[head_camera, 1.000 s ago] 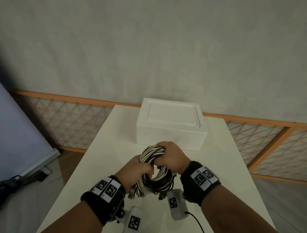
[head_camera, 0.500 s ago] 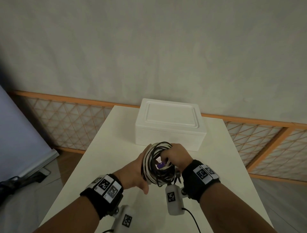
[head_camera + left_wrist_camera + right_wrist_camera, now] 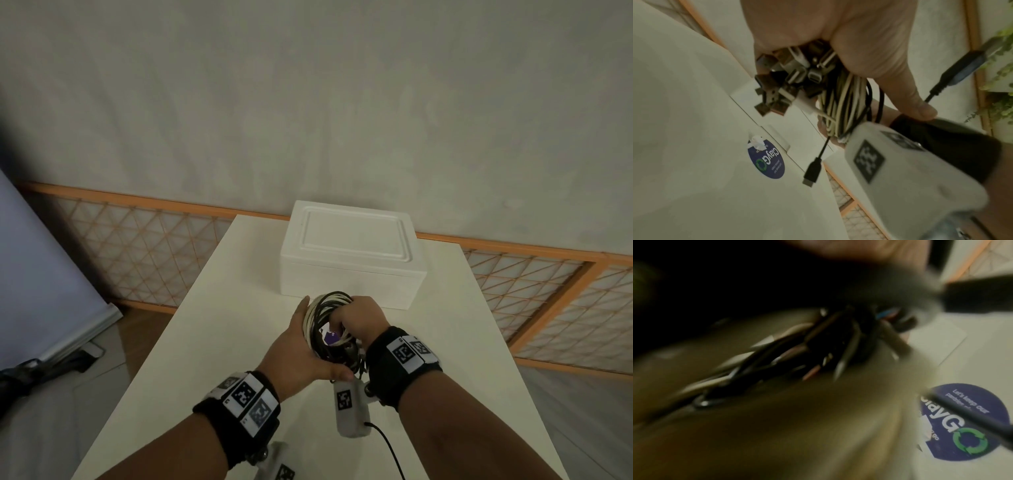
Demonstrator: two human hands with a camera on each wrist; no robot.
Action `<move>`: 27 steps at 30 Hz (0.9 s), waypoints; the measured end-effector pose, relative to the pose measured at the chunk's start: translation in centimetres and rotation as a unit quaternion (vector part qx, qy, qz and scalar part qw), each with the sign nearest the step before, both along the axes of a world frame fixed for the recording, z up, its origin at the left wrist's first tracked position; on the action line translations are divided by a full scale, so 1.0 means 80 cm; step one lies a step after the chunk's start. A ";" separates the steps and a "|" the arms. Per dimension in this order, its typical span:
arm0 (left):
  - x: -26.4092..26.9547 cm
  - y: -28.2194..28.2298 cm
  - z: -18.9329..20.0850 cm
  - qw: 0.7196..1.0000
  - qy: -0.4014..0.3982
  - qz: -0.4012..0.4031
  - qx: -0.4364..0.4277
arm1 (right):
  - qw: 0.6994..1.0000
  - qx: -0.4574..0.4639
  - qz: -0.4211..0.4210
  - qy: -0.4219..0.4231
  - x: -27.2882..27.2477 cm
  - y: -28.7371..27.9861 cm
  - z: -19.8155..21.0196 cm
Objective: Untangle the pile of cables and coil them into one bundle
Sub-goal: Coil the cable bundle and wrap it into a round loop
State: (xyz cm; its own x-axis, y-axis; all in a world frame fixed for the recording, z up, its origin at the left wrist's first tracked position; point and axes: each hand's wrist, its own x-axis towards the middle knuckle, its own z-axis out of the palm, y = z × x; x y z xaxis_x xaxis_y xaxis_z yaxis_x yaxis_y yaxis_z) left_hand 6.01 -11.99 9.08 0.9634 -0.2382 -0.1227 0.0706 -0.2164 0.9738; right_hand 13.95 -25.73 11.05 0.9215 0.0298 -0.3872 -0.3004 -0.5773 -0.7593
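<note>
A coil of black and white cables (image 3: 311, 318) stands on edge above the white table (image 3: 212, 342), just in front of the foam box. My right hand (image 3: 363, 317) grips its right side, fingers curled into the hole. My left hand (image 3: 294, 349) lies flat against its left face with fingers straight and the thumb passing under the bottom. In the left wrist view the cables (image 3: 846, 104) run beneath my thumb, several plugs (image 3: 789, 76) bunch at my palm, and one black plug (image 3: 813, 170) dangles free. The right wrist view shows the cables (image 3: 818, 353) blurred and close. A small purple piece (image 3: 331, 337) shows inside the hole.
A white foam box (image 3: 349, 246) with a round blue sticker (image 3: 766, 160) on its front stands at the table's far end, close behind the coil. An orange-framed lattice fence (image 3: 137, 253) runs behind the table. A pale board (image 3: 44, 274) leans at the left.
The coil has turned from lying fairly flat to standing on edge. My left hand let go of its grip, opened, then came in flat against the coil's left side. My right hand kept hold.
</note>
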 end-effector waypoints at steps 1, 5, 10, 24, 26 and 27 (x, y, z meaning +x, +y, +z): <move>-0.002 -0.002 -0.001 1.000 0.011 0.012 0.017 | 1.000 -0.006 0.002 0.000 -0.001 0.001 0.004; -0.001 -0.016 -0.001 0.995 0.011 0.068 0.071 | 1.000 -0.024 0.012 -0.009 -0.001 0.004 0.008; 0.001 -0.026 0.002 0.986 0.009 0.106 0.132 | 0.999 -0.034 0.013 -0.034 -0.012 0.001 0.015; 0.014 0.023 0.026 0.914 0.286 0.083 -0.276 | 0.994 0.107 -0.026 -0.003 -0.018 0.003 0.017; 0.016 0.030 0.025 0.937 0.260 0.047 -0.227 | 0.993 0.113 0.007 -0.024 -0.020 0.002 0.015; 0.016 0.032 0.023 0.950 0.245 0.040 -0.188 | 0.993 0.111 0.026 -0.036 -0.022 0.001 0.018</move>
